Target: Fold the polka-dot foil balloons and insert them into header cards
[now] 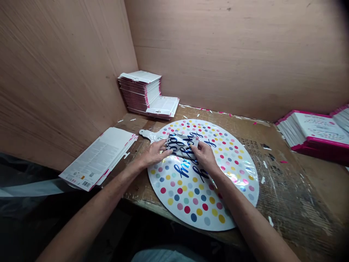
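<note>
The left hand (157, 153) presses one end of the folded balloon piece (181, 145); the right hand (205, 155) pinches its other end between the fingers. The piece lies on the round dotted balloon (201, 214), which rests flat on the table (283, 203). White packets (98, 156) lie to the left.
</note>
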A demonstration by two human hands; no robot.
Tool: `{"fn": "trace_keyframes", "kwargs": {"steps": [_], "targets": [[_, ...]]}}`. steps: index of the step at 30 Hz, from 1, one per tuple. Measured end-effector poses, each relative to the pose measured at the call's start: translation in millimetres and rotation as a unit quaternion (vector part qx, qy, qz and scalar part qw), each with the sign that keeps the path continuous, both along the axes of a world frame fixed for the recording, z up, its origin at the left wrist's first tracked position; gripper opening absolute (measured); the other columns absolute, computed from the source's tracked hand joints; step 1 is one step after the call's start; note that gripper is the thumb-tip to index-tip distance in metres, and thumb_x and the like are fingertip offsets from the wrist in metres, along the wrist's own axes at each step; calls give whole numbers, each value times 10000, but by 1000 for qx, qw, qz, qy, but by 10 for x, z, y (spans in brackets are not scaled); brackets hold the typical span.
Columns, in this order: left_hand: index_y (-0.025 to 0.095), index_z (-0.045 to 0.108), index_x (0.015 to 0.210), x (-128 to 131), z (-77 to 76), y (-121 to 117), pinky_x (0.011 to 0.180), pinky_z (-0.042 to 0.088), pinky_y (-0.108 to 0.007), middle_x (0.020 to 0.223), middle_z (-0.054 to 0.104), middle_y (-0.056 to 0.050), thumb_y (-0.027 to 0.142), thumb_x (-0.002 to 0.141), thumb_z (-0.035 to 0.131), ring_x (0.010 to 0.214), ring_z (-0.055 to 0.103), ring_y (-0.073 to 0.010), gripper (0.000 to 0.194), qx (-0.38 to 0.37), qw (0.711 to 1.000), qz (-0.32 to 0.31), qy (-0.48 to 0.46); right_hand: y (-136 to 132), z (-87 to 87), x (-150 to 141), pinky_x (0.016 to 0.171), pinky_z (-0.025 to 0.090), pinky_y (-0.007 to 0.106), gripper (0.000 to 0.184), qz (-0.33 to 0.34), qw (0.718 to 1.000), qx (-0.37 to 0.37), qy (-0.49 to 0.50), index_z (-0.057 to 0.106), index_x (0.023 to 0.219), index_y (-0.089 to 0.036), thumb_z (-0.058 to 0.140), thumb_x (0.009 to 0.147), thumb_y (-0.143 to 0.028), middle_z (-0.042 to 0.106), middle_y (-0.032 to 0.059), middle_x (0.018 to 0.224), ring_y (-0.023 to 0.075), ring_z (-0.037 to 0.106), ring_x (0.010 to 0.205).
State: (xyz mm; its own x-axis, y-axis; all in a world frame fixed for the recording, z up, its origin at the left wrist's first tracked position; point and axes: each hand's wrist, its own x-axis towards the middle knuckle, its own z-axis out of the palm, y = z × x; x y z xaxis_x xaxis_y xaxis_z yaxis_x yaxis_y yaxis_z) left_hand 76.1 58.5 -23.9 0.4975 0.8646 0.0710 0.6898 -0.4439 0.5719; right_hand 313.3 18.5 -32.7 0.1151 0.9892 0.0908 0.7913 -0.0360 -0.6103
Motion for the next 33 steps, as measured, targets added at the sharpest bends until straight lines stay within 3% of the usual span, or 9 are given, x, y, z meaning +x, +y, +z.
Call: {"fn": "trace_keyframes", "kwargs": {"steps": [3,5,11,16,20,24,26,30,33], "targets": [[123,596,1203,243,-56,-118,883,498,-398,935,722,-123,310,920,519,947,663,-278,348,82,977,193,46,214,89,-181,671,442,282,403,-47,985,-46,-159,681,904,-143,408,969,-432,716,116,864,218,648,790],[108,614,1130,372,-96,-187,883,475,-436,940,703,-164,282,916,519,949,641,-311,291,149,951,249,109,304,147,-274,706,443,307,391,-50,973,-68,-217,700,935,-127,412,975,-388,720,165,926,254,664,863],[75,622,1050,498,-171,-240,835,457,-446,908,684,-212,154,956,369,947,611,-335,281,175,942,220,184,591,329,-475,858,430,416,327,9,958,-53,-282,663,1122,-55,513,946,-287,644,277,1139,353,600,1088],[108,621,1023,406,-170,-225,850,458,-452,926,687,-192,238,972,425,967,607,-337,241,172,951,202,159,760,471,-507,813,430,312,324,173,937,-77,-293,675,1075,-144,623,903,-413,625,180,1196,265,607,1039],[147,582,1164,337,-141,-295,884,478,-411,1045,694,-141,428,941,531,1000,623,-288,362,147,963,227,-4,454,422,-367,712,405,264,257,196,947,-61,-247,627,1091,-198,558,944,-398,689,71,1006,202,624,912],[183,624,1099,414,-82,-504,746,503,-279,815,706,-22,355,913,580,767,661,-169,257,12,960,218,-174,-59,281,-314,682,396,262,323,209,974,-31,-80,562,1191,-212,584,905,-361,694,28,923,187,617,833],[187,643,1059,389,-52,-610,714,500,-253,737,692,7,351,886,620,698,655,-144,239,-19,956,206,-208,-264,232,-315,633,382,260,257,212,975,-57,-25,607,1011,-205,542,915,-434,668,15,810,174,591,740],[170,638,1093,-106,-5,-687,784,519,-313,940,727,-81,395,921,566,849,680,-206,292,53,960,258,-91,-501,173,-219,555,327,264,397,181,980,-82,-1,478,656,-219,481,910,-524,566,-12,620,150,509,598],[91,598,1170,-709,21,-650,948,461,-451,1216,629,-230,347,907,560,1171,566,-353,369,166,907,357,150,-579,126,-73,544,330,265,419,144,986,-86,15,452,643,-224,497,882,-565,544,-16,600,145,486,572]]}}
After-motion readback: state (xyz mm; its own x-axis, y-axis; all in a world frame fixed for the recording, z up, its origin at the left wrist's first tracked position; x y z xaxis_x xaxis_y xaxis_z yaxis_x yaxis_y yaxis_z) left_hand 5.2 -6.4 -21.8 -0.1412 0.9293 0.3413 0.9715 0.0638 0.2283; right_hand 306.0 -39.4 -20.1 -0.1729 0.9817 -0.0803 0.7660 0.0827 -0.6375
